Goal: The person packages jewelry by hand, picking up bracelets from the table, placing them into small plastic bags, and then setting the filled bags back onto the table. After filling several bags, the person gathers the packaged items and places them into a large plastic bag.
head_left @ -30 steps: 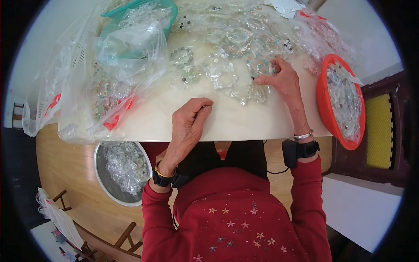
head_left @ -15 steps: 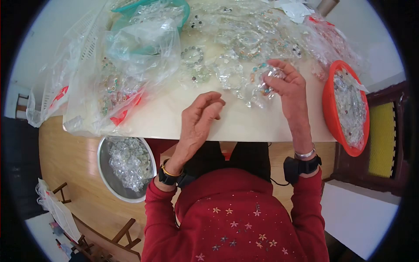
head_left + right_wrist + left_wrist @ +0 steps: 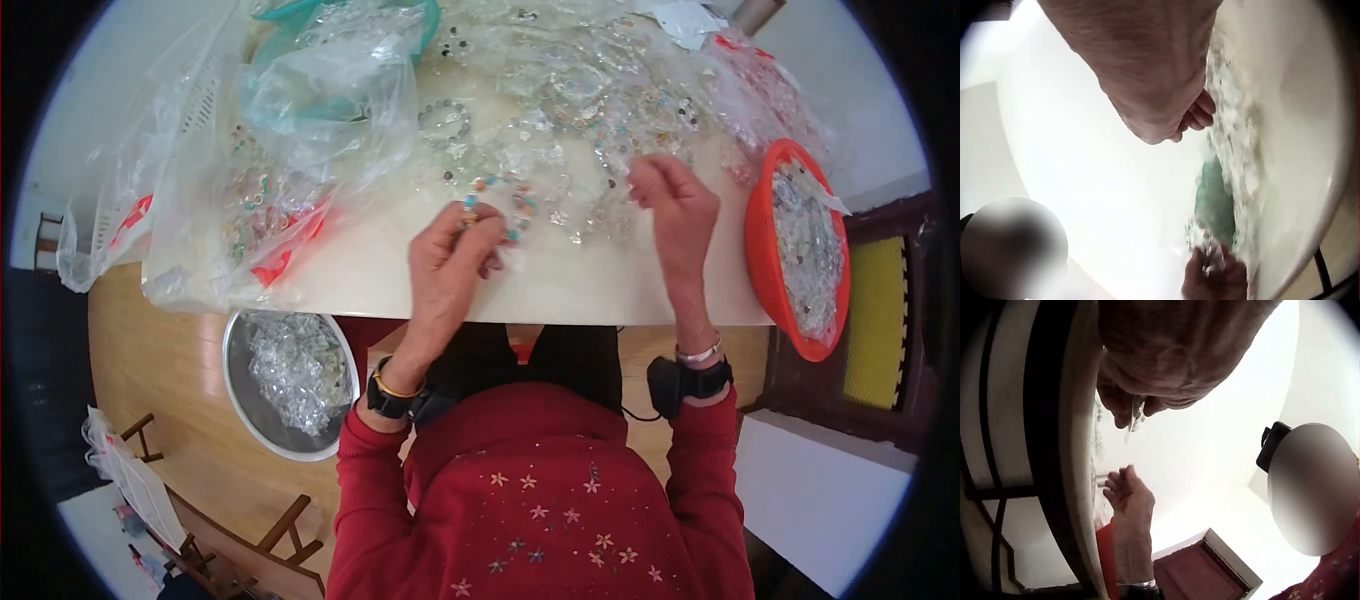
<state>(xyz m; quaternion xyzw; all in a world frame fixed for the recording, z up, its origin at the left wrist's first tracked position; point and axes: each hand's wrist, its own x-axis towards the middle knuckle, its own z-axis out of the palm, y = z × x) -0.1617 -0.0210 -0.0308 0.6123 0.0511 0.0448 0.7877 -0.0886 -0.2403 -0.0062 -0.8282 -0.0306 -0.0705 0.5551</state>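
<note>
My left hand (image 3: 450, 262) pinches a beaded bracelet (image 3: 522, 205) in a clear plastic packet, over the front of the table. The beads are turquoise, orange and pale. In the right wrist view the packet stands up from the left fingers (image 3: 1196, 275). To the right, my right hand (image 3: 686, 222) hovers by the near edge of a spread of bagged bracelets (image 3: 575, 100). Its fingers are loosely bent with nothing between them, as the left wrist view also shows.
A red basin (image 3: 762, 250) of packets stands at the table's right edge. At the back left are a teal basin (image 3: 432, 35) and clear plastic bags (image 3: 330, 90). A metal bowl (image 3: 235, 400) with packets sits below on the left. Pink packets (image 3: 765, 95) lie at the back right.
The right hand picked up the bracelet packet from the spread's near edge and passed it to the left hand. The right hand has since moved back to the right, without it.
</note>
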